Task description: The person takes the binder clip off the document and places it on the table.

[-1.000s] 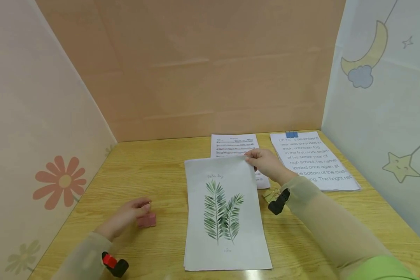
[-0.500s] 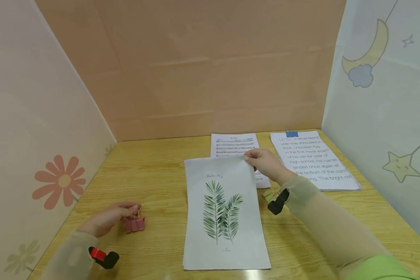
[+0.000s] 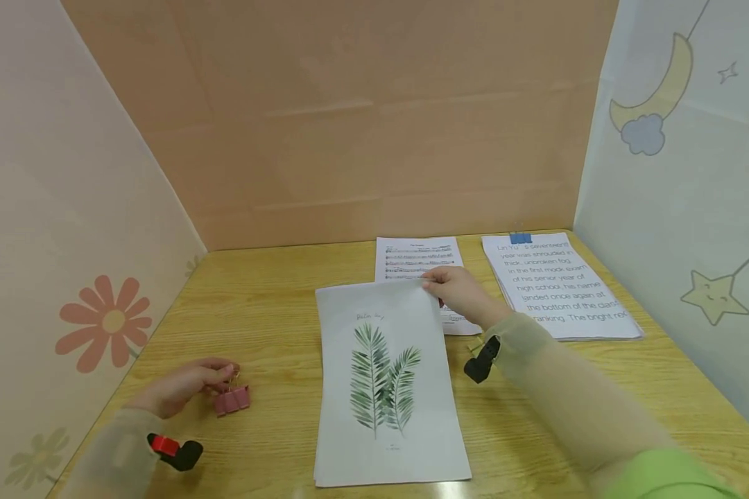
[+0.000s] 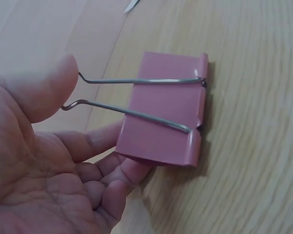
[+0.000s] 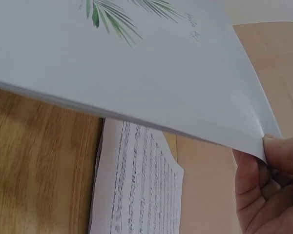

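Observation:
A stack of white sheets with a green palm-leaf print (image 3: 383, 381) lies in the middle of the wooden table (image 3: 274, 291). My right hand (image 3: 458, 294) pinches its far right corner and lifts it a little; the right wrist view shows the palm-leaf sheets (image 5: 151, 83) raised above a music sheet (image 5: 136, 195). At the front left, my left hand (image 3: 184, 388) holds a pink binder clip (image 3: 232, 399) by its wire handles. In the left wrist view the pink binder clip (image 4: 166, 114) rests on the wood with my thumb on the wires.
A music sheet (image 3: 421, 263) lies behind the palm-leaf stack. A text stack with a blue clip (image 3: 519, 239) lies at the back right (image 3: 562, 291). A yellowish clip (image 3: 474, 344) sits under my right wrist. Paper walls enclose the table on three sides.
The palm-leaf stack has slid a little to the left with my right hand. My left hand has drawn the pink clip left and toward me.

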A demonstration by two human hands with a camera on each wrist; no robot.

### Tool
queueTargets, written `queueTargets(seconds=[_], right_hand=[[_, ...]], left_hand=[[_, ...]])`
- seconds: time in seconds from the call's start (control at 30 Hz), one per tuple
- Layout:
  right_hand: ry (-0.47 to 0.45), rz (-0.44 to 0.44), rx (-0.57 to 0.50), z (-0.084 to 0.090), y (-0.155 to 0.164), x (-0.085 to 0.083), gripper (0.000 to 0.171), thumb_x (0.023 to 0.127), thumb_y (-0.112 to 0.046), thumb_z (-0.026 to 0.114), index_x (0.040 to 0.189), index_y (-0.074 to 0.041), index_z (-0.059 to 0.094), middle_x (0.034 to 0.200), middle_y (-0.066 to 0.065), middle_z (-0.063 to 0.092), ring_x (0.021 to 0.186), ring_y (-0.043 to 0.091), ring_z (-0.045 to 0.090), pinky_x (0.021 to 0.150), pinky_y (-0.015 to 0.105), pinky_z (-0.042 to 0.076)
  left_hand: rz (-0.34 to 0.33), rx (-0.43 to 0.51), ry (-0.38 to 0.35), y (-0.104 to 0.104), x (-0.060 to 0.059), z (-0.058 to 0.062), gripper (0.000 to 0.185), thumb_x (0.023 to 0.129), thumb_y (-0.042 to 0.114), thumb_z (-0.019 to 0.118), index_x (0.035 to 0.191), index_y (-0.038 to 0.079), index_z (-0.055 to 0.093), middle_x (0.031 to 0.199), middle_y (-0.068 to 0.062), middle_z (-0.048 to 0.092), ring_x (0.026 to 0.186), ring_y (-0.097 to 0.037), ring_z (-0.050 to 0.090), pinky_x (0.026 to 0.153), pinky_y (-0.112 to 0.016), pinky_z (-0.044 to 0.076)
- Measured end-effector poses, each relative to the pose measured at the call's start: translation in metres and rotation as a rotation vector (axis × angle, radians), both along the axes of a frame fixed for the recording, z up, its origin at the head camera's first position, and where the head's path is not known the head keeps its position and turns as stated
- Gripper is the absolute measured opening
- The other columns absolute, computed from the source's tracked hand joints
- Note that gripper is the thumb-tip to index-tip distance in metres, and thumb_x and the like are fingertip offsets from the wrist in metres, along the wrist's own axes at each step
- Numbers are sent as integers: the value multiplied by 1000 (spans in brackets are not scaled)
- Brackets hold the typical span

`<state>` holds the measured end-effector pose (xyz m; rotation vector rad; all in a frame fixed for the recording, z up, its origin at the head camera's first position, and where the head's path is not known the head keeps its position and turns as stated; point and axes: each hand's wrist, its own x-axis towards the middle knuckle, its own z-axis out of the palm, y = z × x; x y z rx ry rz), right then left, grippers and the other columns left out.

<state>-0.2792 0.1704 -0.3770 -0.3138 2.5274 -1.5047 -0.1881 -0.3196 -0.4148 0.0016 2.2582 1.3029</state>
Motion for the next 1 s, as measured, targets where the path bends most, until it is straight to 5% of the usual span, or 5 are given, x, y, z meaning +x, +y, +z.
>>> queueTargets(seconds=[0.23,0.43,1.0], right_hand=[[-3,-4,5,1,-26,-5,30,100,-16,52,126,-3,60,116,13,61,68,31,52,70,51,49],[17,11,13,-1,-53,-13,29,100,-16,53,125,-5,62,123,11,60,57,23,52,69,50,51],[84,119,75,-16,-117,-25,26,100,-14,53,121,-6,65,119,8,63,63,23,60,59,29,50]], left_hand=[[17,-42,3,-11,-1,2,53,100,30,50,135,-10,45,126,-16,56,101,-23,55,87,-40,37],[33,-64,4,-12,0,4,56,100,33,50,137,-9,44,126,-14,56,102,-21,55,90,-43,36],[83,-65,10,-9,1,2,58,101,36,48,135,-12,45,118,-12,58,99,-21,52,86,-37,39]])
